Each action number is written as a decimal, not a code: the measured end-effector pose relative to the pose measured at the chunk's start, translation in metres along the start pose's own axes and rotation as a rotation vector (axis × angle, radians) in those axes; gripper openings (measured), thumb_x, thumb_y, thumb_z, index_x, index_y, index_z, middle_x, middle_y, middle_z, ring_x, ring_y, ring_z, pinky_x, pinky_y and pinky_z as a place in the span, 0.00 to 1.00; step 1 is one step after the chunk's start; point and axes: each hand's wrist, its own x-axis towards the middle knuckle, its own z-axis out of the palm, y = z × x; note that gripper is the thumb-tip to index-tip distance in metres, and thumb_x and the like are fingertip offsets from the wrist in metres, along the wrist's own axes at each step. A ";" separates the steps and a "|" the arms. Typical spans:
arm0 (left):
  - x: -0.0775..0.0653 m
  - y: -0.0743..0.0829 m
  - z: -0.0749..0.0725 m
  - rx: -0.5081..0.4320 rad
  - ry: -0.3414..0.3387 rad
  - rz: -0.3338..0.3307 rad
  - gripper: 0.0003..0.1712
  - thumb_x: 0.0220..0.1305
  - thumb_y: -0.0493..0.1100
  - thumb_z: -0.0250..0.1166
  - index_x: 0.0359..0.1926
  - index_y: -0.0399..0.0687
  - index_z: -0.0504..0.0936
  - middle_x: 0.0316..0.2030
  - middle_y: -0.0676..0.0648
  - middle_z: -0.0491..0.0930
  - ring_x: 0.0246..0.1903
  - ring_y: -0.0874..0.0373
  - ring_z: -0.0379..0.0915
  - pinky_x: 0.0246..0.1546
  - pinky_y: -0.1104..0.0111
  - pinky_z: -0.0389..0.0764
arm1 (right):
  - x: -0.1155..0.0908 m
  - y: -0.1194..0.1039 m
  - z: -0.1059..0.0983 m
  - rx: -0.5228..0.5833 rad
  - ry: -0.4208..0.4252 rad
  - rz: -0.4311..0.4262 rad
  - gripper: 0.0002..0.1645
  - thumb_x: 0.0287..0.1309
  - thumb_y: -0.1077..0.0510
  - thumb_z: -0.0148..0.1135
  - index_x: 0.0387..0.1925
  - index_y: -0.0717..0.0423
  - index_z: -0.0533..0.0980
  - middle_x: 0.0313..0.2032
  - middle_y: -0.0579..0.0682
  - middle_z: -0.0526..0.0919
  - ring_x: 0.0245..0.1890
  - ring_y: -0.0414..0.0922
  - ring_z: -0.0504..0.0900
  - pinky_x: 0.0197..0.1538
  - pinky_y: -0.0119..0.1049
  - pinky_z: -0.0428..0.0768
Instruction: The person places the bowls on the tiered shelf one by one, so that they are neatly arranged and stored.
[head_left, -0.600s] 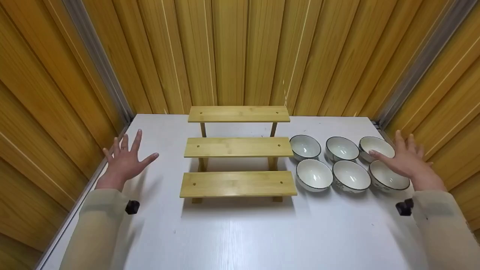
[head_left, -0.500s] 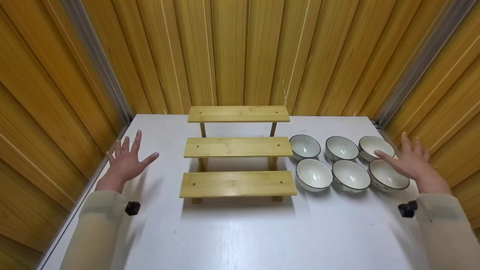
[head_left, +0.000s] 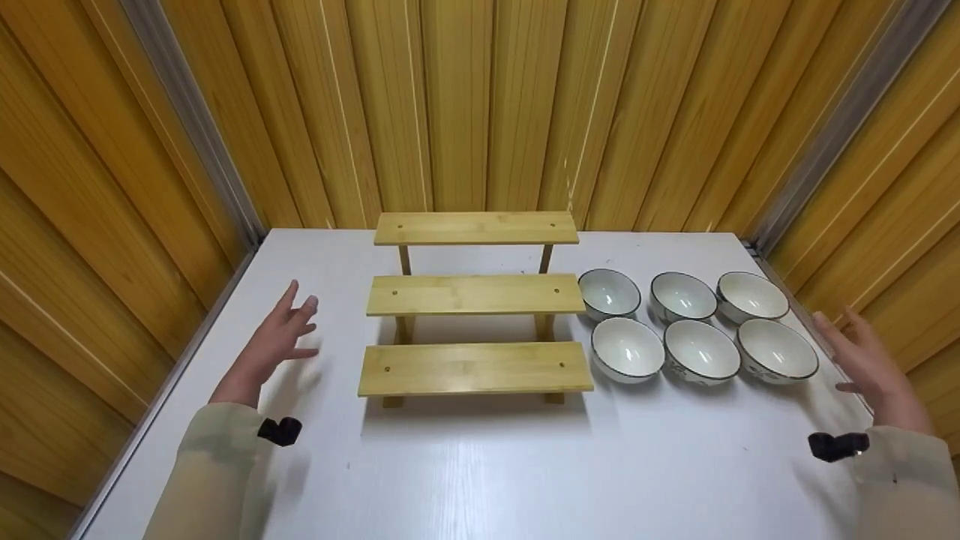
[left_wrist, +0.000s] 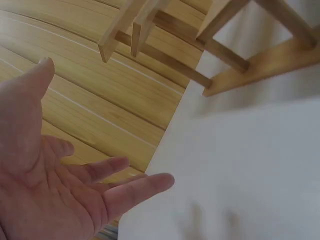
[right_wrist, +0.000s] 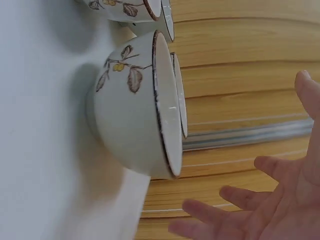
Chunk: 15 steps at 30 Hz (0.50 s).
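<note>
A bamboo three-tier stand (head_left: 475, 367) sits mid-table with nothing on its shelves. To its right, several white bowls with dark rims stand upright in two rows; the front-right bowl (head_left: 778, 352) is nearest my right hand (head_left: 870, 367). That hand hovers apart from it, fingers spread and holding nothing. In the right wrist view the same bowl (right_wrist: 130, 105) shows a leaf-and-flower pattern on its side. My left hand (head_left: 270, 341) is raised over the table left of the stand, palm turned inward, its fingers (left_wrist: 140, 192) extended and touching nothing.
The white table (head_left: 465, 480) is enclosed by wood-patterned panels (head_left: 457, 105) at the back and both sides. Grey metal posts (head_left: 832, 127) run up the corners. The rear-left bowl (head_left: 609, 294) stands close against the stand's middle shelf.
Both hands have rotated so the palms face inward. The left hand has shifted a little right and nearer; the right hand has drawn back and right, away from above the bowls.
</note>
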 end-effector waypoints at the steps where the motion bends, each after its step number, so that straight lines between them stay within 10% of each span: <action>1: -0.001 -0.001 0.004 -0.068 -0.006 -0.008 0.53 0.74 0.74 0.45 0.81 0.64 0.23 0.80 0.30 0.48 0.77 0.32 0.54 0.62 0.48 0.80 | -0.001 0.005 0.000 0.055 -0.024 0.027 0.56 0.76 0.30 0.36 0.78 0.52 0.17 0.75 0.70 0.15 0.69 0.77 0.62 0.55 0.65 0.81; 3: -0.002 -0.004 0.012 -0.186 -0.011 -0.031 0.52 0.73 0.74 0.46 0.82 0.65 0.27 0.79 0.33 0.52 0.76 0.34 0.58 0.57 0.52 0.84 | -0.001 0.016 0.000 0.175 -0.058 0.066 0.56 0.76 0.31 0.39 0.78 0.48 0.17 0.76 0.67 0.14 0.56 0.56 0.82 0.51 0.49 0.86; 6: -0.006 -0.010 0.024 -0.318 -0.031 -0.049 0.52 0.72 0.74 0.48 0.83 0.64 0.34 0.78 0.34 0.57 0.74 0.36 0.63 0.53 0.55 0.86 | -0.002 0.030 0.003 0.338 -0.100 0.109 0.56 0.76 0.33 0.43 0.79 0.44 0.17 0.77 0.64 0.14 0.39 0.29 0.81 0.47 0.40 0.88; 10: -0.012 -0.024 0.035 -0.437 -0.104 -0.042 0.49 0.74 0.69 0.53 0.84 0.61 0.40 0.76 0.33 0.60 0.70 0.38 0.71 0.55 0.52 0.85 | -0.003 0.041 0.007 0.477 -0.137 0.157 0.58 0.76 0.35 0.46 0.78 0.43 0.17 0.77 0.71 0.21 0.38 0.36 0.86 0.51 0.42 0.88; 12: -0.015 -0.031 0.041 -0.489 -0.139 -0.036 0.45 0.77 0.62 0.55 0.83 0.60 0.43 0.75 0.33 0.62 0.66 0.42 0.75 0.56 0.51 0.84 | -0.003 0.046 0.009 0.556 -0.154 0.172 0.57 0.76 0.37 0.48 0.79 0.41 0.17 0.74 0.74 0.44 0.39 0.39 0.87 0.53 0.44 0.87; 15: -0.019 -0.038 0.048 -0.549 -0.172 -0.039 0.42 0.79 0.54 0.56 0.83 0.59 0.46 0.71 0.37 0.69 0.60 0.50 0.81 0.55 0.55 0.85 | -0.002 0.055 0.014 0.736 -0.191 0.154 0.54 0.78 0.43 0.48 0.79 0.37 0.18 0.55 0.52 0.76 0.41 0.44 0.88 0.55 0.46 0.87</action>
